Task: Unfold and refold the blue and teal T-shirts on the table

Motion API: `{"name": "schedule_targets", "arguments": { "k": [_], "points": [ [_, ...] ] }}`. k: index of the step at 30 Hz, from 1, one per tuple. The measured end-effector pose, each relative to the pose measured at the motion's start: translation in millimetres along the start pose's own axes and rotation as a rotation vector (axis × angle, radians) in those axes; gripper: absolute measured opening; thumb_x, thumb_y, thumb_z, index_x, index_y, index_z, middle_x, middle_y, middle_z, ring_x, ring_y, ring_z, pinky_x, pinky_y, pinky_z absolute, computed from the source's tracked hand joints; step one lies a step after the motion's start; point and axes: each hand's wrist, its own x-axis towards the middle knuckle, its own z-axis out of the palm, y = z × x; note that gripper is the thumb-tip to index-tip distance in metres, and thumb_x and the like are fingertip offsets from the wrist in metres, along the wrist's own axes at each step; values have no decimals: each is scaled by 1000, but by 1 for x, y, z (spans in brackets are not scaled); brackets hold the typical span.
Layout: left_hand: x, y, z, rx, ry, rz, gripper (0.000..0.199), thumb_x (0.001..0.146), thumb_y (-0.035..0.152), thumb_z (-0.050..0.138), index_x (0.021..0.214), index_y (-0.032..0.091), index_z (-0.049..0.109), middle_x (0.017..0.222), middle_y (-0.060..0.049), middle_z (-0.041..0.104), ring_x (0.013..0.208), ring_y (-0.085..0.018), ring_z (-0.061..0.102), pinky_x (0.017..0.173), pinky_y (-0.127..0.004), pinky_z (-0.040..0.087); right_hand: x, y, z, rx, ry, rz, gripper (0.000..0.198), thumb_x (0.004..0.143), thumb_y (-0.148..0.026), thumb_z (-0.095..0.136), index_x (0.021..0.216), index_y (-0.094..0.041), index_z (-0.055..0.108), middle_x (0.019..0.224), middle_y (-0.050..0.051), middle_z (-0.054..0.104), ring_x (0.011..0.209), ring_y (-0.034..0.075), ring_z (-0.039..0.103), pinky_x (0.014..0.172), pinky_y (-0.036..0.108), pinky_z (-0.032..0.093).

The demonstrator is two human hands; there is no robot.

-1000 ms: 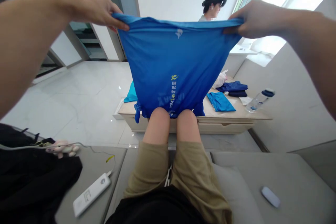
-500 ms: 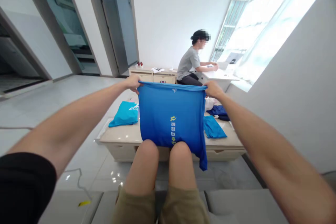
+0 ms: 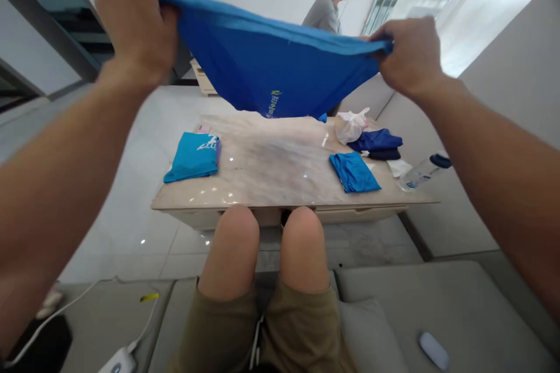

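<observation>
Our left hand (image 3: 140,26) is gripping one top corner of a blue cloth (image 3: 280,64) at the upper left of the frame, its fingers curled tightly round the fabric. At the lower left, a white power bank (image 3: 118,363) is lying on the sofa (image 3: 437,294). Above it, at the middle left, a turquoise cloth (image 3: 190,157) with white print is lying on the table (image 3: 271,157), and we are judging it to be folded already.

Across the upper middle, the blue cloth is hanging between our hands, its top edge sloping down toward the right. It is hanging spread out, so we are counting it as neither folded nor laid down yet. Its lower edge is showing over the far part of the table; whether it is touching anything, we cannot tell. Behind it, a person (image 3: 324,11) in grey is facing right.

At the upper right, our right hand (image 3: 413,52) is holding the other top corner in a closed fist. Below, a smaller blue cloth (image 3: 355,173) is lying folded on the table, seemingly done too. Just beyond, a dark blue cloth (image 3: 378,139) is lying beside a plastic bag (image 3: 350,127), and a bottle (image 3: 424,172) is standing near the table's right end.
</observation>
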Motion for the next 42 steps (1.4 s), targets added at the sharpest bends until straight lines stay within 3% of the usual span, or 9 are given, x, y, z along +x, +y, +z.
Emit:
{"name": "schedule_targets", "arguments": {
  "k": [2, 7, 10, 13, 17, 22, 26, 33, 42],
  "points": [
    [-45, -29, 45, -16, 47, 28, 38, 103, 45, 54, 133, 33, 73, 141, -5, 70, 150, -31, 52, 132, -49, 34, -45, 4, 43, 8, -72, 14, 31, 95, -16, 71, 125, -16, 81, 123, 16, 78, 116, 28, 71, 107, 49, 52],
    [-160, -98, 171, 42, -386, 4, 20, 97, 23, 54, 91, 20, 73, 98, -14, 75, 116, -35, 68, 99, -47, 55, -170, -10, 150, -42, -697, -162, 37, 95, 0, 52, 113, -10, 82, 110, 20, 79, 114, 32, 71, 110, 47, 50],
    [-199, -129, 220, 71, -604, 41, 20, 95, 22, 58, 80, 21, 72, 93, -17, 76, 106, -37, 73, 90, -44, 58, -220, -17, 194, -53, -1035, -246, 50, 92, 5, 51, 124, -17, 82, 117, 17, 79, 115, 28, 73, 107, 38, 51],
    [-206, -153, 257, 92, -667, 119, 26, 100, 34, 59, 111, 21, 79, 124, -18, 78, 121, -38, 72, 103, -48, 57, -238, -23, 231, -45, -977, -178, 47, 99, -3, 48, 133, -16, 78, 122, 19, 78, 121, 30, 71, 108, 39, 52],
    [-190, -174, 315, 91, -663, 216, 55, 110, 42, 42, 153, 14, 62, 165, -19, 57, 153, -34, 54, 130, -50, 41, -229, -42, 297, 80, -780, -55, 47, 109, -16, 41, 147, -12, 68, 147, 19, 69, 140, 29, 63, 121, 42, 46],
    [-178, -189, 389, 151, -618, 147, 65, 111, 42, 37, 170, 17, 45, 176, -16, 41, 166, -33, 36, 137, -58, 28, -221, -78, 394, 138, -690, 41, 64, 113, -43, 40, 170, -11, 44, 178, 17, 34, 168, 33, 31, 137, 52, 28],
    [-164, -197, 424, 154, -540, 150, 67, 112, 45, 31, 174, 19, 39, 180, -12, 34, 168, -32, 31, 139, -58, 25, -209, -83, 444, 110, -596, 103, 70, 114, -51, 34, 174, -16, 38, 182, 13, 25, 171, 33, 22, 139, 57, 21],
    [-150, -200, 433, 140, -537, 150, 68, 113, 47, 30, 175, 20, 37, 180, -12, 34, 168, -31, 31, 139, -57, 23, -204, -74, 443, 56, -619, 115, 71, 115, -49, 31, 174, -12, 37, 182, 14, 24, 171, 34, 21, 139, 56, 21],
    [-253, -191, 382, 141, -499, 246, 67, 113, 46, 35, 174, 17, 38, 179, -11, 37, 168, -31, 33, 137, -58, 27, -314, -75, 363, 57, -562, 37, 67, 115, -49, 32, 172, -15, 42, 180, 12, 32, 169, 29, 28, 137, 52, 24]
  ]
}}
